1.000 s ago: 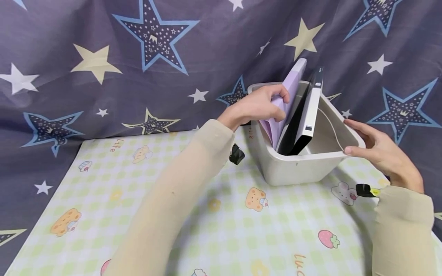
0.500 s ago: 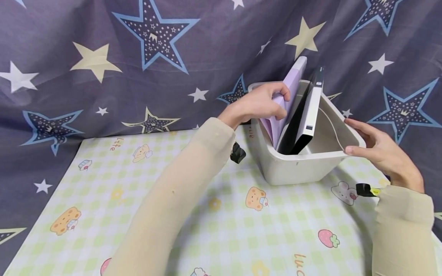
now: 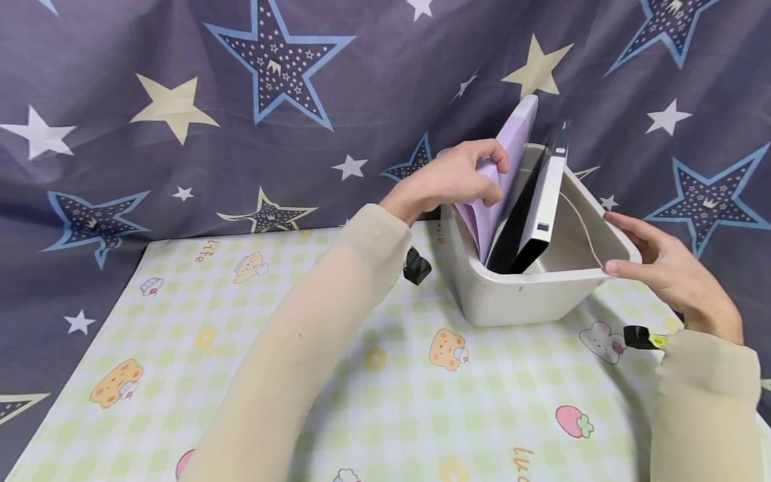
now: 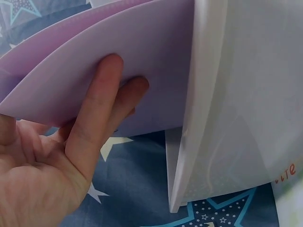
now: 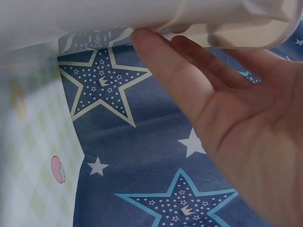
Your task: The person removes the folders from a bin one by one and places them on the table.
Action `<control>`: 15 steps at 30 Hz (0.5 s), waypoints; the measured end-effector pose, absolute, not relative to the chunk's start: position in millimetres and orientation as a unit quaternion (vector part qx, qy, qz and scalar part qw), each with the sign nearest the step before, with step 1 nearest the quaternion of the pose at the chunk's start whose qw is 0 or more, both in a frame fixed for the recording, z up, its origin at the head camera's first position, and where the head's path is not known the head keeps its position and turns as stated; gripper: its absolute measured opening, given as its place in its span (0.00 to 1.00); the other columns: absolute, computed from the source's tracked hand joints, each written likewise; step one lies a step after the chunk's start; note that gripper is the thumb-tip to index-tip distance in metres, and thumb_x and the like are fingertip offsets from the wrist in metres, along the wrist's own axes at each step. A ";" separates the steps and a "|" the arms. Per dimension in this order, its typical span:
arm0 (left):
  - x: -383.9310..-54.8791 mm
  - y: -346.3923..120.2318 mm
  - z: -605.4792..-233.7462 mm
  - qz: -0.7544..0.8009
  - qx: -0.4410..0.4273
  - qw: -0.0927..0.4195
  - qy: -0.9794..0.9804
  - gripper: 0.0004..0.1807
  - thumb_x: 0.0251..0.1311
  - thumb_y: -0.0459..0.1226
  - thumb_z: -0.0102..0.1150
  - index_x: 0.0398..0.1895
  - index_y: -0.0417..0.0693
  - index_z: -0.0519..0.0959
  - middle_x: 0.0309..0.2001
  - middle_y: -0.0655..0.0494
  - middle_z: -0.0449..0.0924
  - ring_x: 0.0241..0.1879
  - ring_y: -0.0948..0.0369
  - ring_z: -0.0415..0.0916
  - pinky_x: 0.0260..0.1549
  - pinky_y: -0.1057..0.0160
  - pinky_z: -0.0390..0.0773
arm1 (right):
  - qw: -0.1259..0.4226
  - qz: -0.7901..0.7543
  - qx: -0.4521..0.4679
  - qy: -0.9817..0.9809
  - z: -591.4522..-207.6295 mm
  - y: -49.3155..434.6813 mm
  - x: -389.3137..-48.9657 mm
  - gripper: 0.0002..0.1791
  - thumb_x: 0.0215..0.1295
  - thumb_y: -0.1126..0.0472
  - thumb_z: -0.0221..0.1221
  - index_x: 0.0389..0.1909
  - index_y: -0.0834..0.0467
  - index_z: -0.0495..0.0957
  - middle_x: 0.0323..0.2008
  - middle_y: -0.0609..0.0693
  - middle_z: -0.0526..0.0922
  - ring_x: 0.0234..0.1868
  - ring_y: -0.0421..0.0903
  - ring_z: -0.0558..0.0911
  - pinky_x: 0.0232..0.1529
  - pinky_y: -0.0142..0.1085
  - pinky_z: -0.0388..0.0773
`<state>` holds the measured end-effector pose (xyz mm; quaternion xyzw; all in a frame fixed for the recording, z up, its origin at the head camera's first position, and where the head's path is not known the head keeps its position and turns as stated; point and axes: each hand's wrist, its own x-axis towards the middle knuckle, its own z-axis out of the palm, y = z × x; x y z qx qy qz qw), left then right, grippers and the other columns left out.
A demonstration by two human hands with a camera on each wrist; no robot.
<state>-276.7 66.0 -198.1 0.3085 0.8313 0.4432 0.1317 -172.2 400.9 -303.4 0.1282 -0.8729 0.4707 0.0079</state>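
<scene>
A white plastic bin (image 3: 524, 298) stands tilted on the patterned mat, toward the back right. A lilac folder (image 3: 504, 167) and a black-and-white book (image 3: 540, 201) lean inside it. My left hand (image 3: 458, 181) grips the lilac folder (image 4: 118, 61) at its bent edge, fingers curled over it. Against the bin's right rim rests my right hand (image 3: 665, 274), fingers straight; in the right wrist view the fingers (image 5: 189, 75) touch the underside of the bin rim (image 5: 142, 14).
A black binder clip (image 3: 415, 266) lies left of the bin. A yellow and black highlighter (image 3: 643, 339) lies by my right wrist. A star-print cloth (image 3: 241, 100) hangs behind. The mat (image 3: 181, 321) spreads open to the left and front.
Almost nothing has moved: both hands keep their places on the folder and the bin. The view has shifted slightly.
</scene>
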 end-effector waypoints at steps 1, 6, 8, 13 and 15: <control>-276.5 66.1 -197.7 0.441 0.308 0.131 0.833 0.19 0.43 0.29 0.58 0.41 0.52 0.73 0.39 0.54 0.74 0.26 0.59 0.69 0.24 0.67 0.69 | 0.006 0.473 0.126 -0.872 -303.6 401.2 -171.5 0.43 0.62 0.72 0.59 0.74 0.51 0.51 0.68 0.47 0.61 0.54 0.35 0.70 0.44 0.20 0.72; -276.4 64.8 -197.4 0.453 0.305 0.133 0.827 0.19 0.43 0.28 0.57 0.42 0.50 0.73 0.44 0.55 0.73 0.30 0.58 0.69 0.25 0.67 0.70 | 0.011 0.470 0.131 -0.873 -304.9 401.7 -171.5 0.43 0.61 0.73 0.59 0.74 0.51 0.51 0.68 0.47 0.61 0.53 0.35 0.70 0.45 0.19 0.71; -276.6 63.8 -197.4 0.461 0.307 0.131 0.822 0.19 0.43 0.27 0.57 0.42 0.49 0.73 0.45 0.55 0.73 0.31 0.58 0.70 0.26 0.67 0.70 | 0.013 0.466 0.132 -0.875 -305.3 401.7 -171.8 0.43 0.61 0.73 0.59 0.74 0.51 0.51 0.67 0.47 0.61 0.53 0.35 0.70 0.45 0.19 0.71; -277.3 60.9 -196.9 0.471 0.310 0.123 0.816 0.19 0.43 0.26 0.58 0.41 0.49 0.73 0.44 0.54 0.73 0.33 0.58 0.70 0.27 0.67 0.70 | 0.017 0.468 0.140 -0.872 -305.2 401.9 -172.6 0.43 0.61 0.73 0.59 0.74 0.52 0.52 0.69 0.47 0.60 0.58 0.33 0.68 0.46 0.18 0.69; -277.5 59.6 -196.9 0.475 0.309 0.121 0.815 0.19 0.42 0.26 0.58 0.41 0.49 0.73 0.43 0.53 0.73 0.33 0.58 0.70 0.28 0.67 0.70 | 0.020 0.467 0.148 -0.871 -305.0 401.7 -173.3 0.43 0.61 0.74 0.59 0.74 0.52 0.52 0.70 0.47 0.59 0.60 0.33 0.65 0.48 0.17 0.67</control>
